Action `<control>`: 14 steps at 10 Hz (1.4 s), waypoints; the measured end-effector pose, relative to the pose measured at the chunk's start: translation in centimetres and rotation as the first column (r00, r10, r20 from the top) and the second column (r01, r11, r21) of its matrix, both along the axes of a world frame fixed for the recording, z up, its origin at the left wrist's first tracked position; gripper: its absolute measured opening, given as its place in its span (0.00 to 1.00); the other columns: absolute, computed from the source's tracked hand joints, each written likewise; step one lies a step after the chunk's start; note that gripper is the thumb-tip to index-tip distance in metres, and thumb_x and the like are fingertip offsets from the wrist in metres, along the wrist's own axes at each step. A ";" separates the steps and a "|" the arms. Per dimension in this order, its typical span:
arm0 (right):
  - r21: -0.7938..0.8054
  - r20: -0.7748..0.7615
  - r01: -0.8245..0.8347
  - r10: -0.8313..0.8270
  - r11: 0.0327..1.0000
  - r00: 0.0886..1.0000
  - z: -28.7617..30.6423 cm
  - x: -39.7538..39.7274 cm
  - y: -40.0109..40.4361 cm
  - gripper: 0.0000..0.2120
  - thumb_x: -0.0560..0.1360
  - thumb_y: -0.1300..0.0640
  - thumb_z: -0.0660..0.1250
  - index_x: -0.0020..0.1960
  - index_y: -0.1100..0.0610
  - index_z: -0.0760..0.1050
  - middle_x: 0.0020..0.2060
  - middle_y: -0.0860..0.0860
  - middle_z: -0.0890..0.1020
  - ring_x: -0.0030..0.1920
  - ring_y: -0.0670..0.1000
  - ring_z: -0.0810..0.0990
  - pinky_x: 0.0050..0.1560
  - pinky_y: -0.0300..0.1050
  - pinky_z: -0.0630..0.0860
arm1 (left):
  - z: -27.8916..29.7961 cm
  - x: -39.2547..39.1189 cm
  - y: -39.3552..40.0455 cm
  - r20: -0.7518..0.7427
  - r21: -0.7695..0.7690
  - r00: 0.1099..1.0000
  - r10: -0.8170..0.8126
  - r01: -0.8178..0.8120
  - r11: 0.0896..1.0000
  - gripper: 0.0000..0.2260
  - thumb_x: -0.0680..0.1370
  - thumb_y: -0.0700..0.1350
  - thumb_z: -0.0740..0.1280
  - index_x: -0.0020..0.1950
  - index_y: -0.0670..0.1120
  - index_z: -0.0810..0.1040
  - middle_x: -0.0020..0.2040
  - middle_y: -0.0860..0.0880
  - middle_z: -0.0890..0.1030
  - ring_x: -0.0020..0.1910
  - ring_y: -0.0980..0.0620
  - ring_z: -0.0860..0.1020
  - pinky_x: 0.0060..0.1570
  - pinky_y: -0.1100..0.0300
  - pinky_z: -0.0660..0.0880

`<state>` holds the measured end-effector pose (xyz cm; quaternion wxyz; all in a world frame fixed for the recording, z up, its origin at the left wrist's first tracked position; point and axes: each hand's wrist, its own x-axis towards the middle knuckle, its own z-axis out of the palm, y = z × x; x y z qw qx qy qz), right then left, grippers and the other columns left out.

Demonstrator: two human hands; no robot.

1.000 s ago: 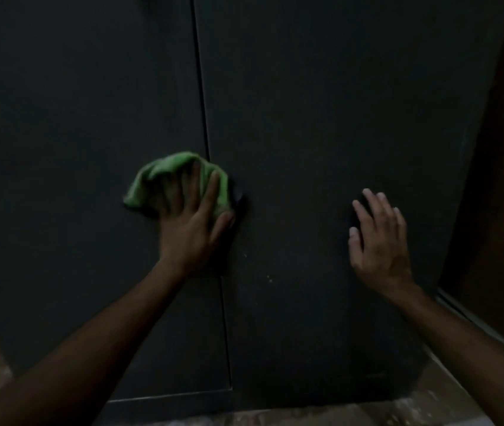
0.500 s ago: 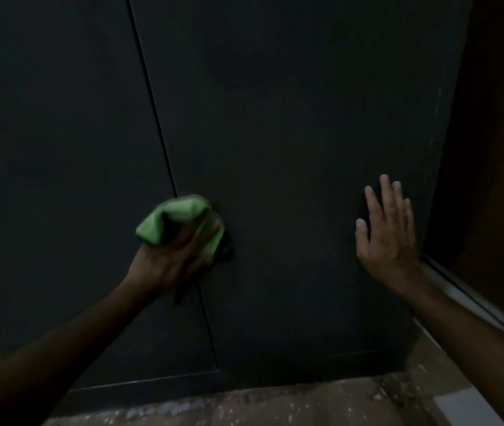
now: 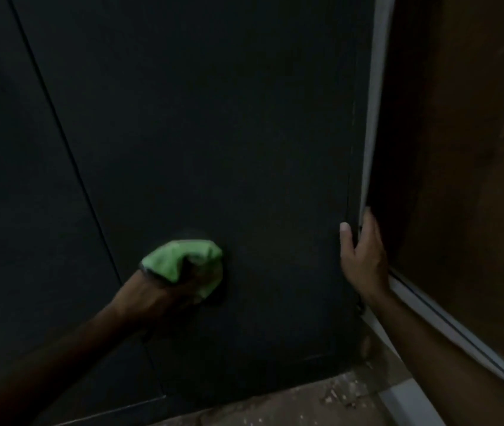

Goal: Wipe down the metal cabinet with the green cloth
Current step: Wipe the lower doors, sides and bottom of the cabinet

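A bunched green microfibre cloth (image 3: 186,262) is seen pressed against the lower part of the right-hand door of a dark, matte metal cabinet (image 3: 214,118), low at about seven o'clock in the frame and just right of the seam between the two doors. The cloth is gripped in the left hand (image 3: 164,290), whose fingers are curled into its folds; most of them are hidden by the fabric. The step in hand is judged to be a wipe across the right door panel, best done with the cloth spread flatter so more of it meets the metal, with even pressure and overlapping passes carried out toward the door's right edge and down to its foot. At about four o'clock the right hand (image 3: 364,256) is braced at the cabinet's right edge, thumb laid on the door face and fingers wrapped round the corner beside a pale vertical strip (image 3: 373,118). A gritty, speckled floor (image 3: 321,401) is visible below.
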<state>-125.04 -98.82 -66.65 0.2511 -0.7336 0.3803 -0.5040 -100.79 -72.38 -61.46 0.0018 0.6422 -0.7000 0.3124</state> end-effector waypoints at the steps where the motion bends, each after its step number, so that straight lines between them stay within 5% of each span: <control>1: 0.049 0.025 -0.072 0.071 0.996 0.997 -0.7 0.4 -0.5 0.31 0.85 0.42 0.56 0.83 0.54 0.54 0.78 0.56 0.67 0.76 0.56 0.68 0.70 0.47 0.64 | 3.3 0.0 -1.8 0.009 -0.226 0.999 0.047 -0.044 0.973 0.28 0.85 0.61 0.60 0.83 0.55 0.61 0.82 0.55 0.64 0.70 0.51 0.76 0.62 0.45 0.79; 2: 0.066 0.062 -0.090 0.086 0.994 0.994 -0.9 0.5 -1.0 0.31 0.84 0.42 0.57 0.82 0.56 0.57 0.77 0.57 0.69 0.75 0.57 0.69 0.69 0.43 0.63 | 6.0 -5.2 -8.2 0.102 -0.383 0.995 -0.025 0.063 0.921 0.33 0.82 0.60 0.63 0.84 0.48 0.61 0.78 0.44 0.71 0.60 0.40 0.82 0.50 0.49 0.81; 3: 0.094 0.057 -0.112 0.107 0.989 0.993 -1.4 0.4 -1.4 0.34 0.82 0.36 0.54 0.82 0.52 0.56 0.78 0.55 0.67 0.76 0.55 0.67 0.68 0.43 0.62 | 5.8 -7.4 -11.5 0.272 -0.206 0.953 -0.135 0.195 0.959 0.29 0.80 0.58 0.68 0.79 0.48 0.71 0.75 0.43 0.75 0.64 0.40 0.82 0.60 0.45 0.79; 4: 0.137 0.070 -0.111 0.102 0.984 0.992 -1.7 0.9 -1.3 0.39 0.78 0.30 0.49 0.82 0.49 0.55 0.78 0.53 0.66 0.76 0.55 0.67 0.65 0.43 0.63 | 7.4 -6.5 -10.5 0.332 -0.154 0.923 -0.193 0.255 0.955 0.29 0.79 0.62 0.65 0.74 0.46 0.75 0.69 0.42 0.79 0.55 0.41 0.84 0.54 0.50 0.80; 5: 0.170 0.061 -0.096 0.087 0.981 0.994 -1.7 1.2 -1.2 0.41 0.75 0.27 0.46 0.82 0.48 0.53 0.78 0.54 0.66 0.75 0.55 0.68 0.64 0.46 0.66 | 9.2 -6.2 -10.0 0.369 -0.174 0.901 -0.230 0.310 0.935 0.36 0.77 0.62 0.70 0.78 0.43 0.66 0.68 0.41 0.76 0.59 0.43 0.79 0.57 0.50 0.76; 6: 0.193 0.067 -0.117 0.106 0.974 0.992 -1.5 1.0 -1.1 0.40 0.77 0.28 0.47 0.82 0.48 0.53 0.78 0.55 0.67 0.75 0.56 0.69 0.66 0.47 0.67 | 10.7 -6.2 -9.8 0.487 -0.286 0.857 -0.168 0.337 0.897 0.28 0.79 0.62 0.63 0.73 0.45 0.76 0.73 0.42 0.69 0.68 0.41 0.71 0.70 0.46 0.65; 7: 0.205 0.066 -0.124 0.112 0.971 0.991 -1.2 1.0 -0.7 0.37 0.79 0.32 0.49 0.82 0.48 0.53 0.78 0.55 0.67 0.74 0.56 0.70 0.63 0.46 0.67 | 11.3 -6.3 -10.2 0.479 -0.235 0.876 -0.052 0.185 0.954 0.30 0.80 0.64 0.58 0.78 0.50 0.72 0.84 0.40 0.55 0.82 0.35 0.53 0.81 0.38 0.43; 8: 0.188 0.086 -0.120 0.105 0.975 0.991 -0.9 1.1 -0.5 0.33 0.82 0.36 0.52 0.83 0.49 0.52 0.79 0.55 0.65 0.76 0.55 0.67 0.71 0.49 0.66 | 10.5 -6.3 -11.8 0.428 -0.210 0.903 0.044 0.052 0.976 0.41 0.78 0.66 0.62 0.86 0.52 0.51 0.85 0.40 0.46 0.83 0.33 0.44 0.81 0.36 0.40; 9: 0.165 0.078 -0.098 0.086 0.981 0.993 -0.8 1.1 -0.1 0.34 0.82 0.35 0.50 0.83 0.50 0.52 0.80 0.55 0.64 0.77 0.55 0.65 0.76 0.55 0.65 | 8.4 -6.7 -12.6 0.477 -0.080 0.878 0.020 0.021 0.997 0.47 0.74 0.61 0.69 0.86 0.51 0.48 0.86 0.41 0.44 0.83 0.35 0.42 0.81 0.37 0.38; 10: 0.183 0.086 -0.112 0.098 0.977 0.991 -0.8 1.1 -0.2 0.31 0.84 0.38 0.52 0.83 0.50 0.52 0.79 0.55 0.64 0.77 0.55 0.66 0.73 0.51 0.65 | 6.0 -5.5 -10.8 0.622 0.223 0.763 -0.177 0.044 0.974 0.49 0.70 0.58 0.75 0.85 0.48 0.55 0.85 0.43 0.48 0.83 0.38 0.46 0.80 0.41 0.38; 11: 0.202 0.119 -0.137 0.114 0.970 0.986 -0.6 1.1 0.0 0.30 0.84 0.40 0.53 0.83 0.49 0.52 0.79 0.55 0.65 0.76 0.55 0.67 0.68 0.46 0.65 | 7.6 -4.3 -8.3 0.632 0.216 0.748 -0.206 0.085 0.973 0.47 0.66 0.61 0.78 0.81 0.49 0.66 0.83 0.44 0.60 0.82 0.40 0.58 0.81 0.42 0.53; 13: 0.193 0.166 -0.155 0.124 0.969 0.978 0.3 0.7 0.1 0.25 0.86 0.50 0.56 0.81 0.55 0.59 0.77 0.57 0.68 0.76 0.56 0.68 0.72 0.41 0.62 | 13.6 -10.6 -16.4 0.414 -0.261 0.908 0.060 0.056 0.964 0.42 0.75 0.55 0.73 0.84 0.50 0.58 0.84 0.43 0.57 0.83 0.37 0.53 0.81 0.42 0.46; 14: 0.151 0.174 -0.150 0.123 0.977 0.977 0.6 0.2 -0.2 0.22 0.86 0.55 0.58 0.79 0.56 0.65 0.74 0.57 0.73 0.72 0.56 0.73 0.72 0.48 0.68 | 10.8 -12.5 -19.0 0.518 -0.092 0.855 -0.025 0.085 0.992 0.38 0.76 0.56 0.69 0.84 0.54 0.58 0.85 0.43 0.56 0.82 0.33 0.52 0.81 0.36 0.46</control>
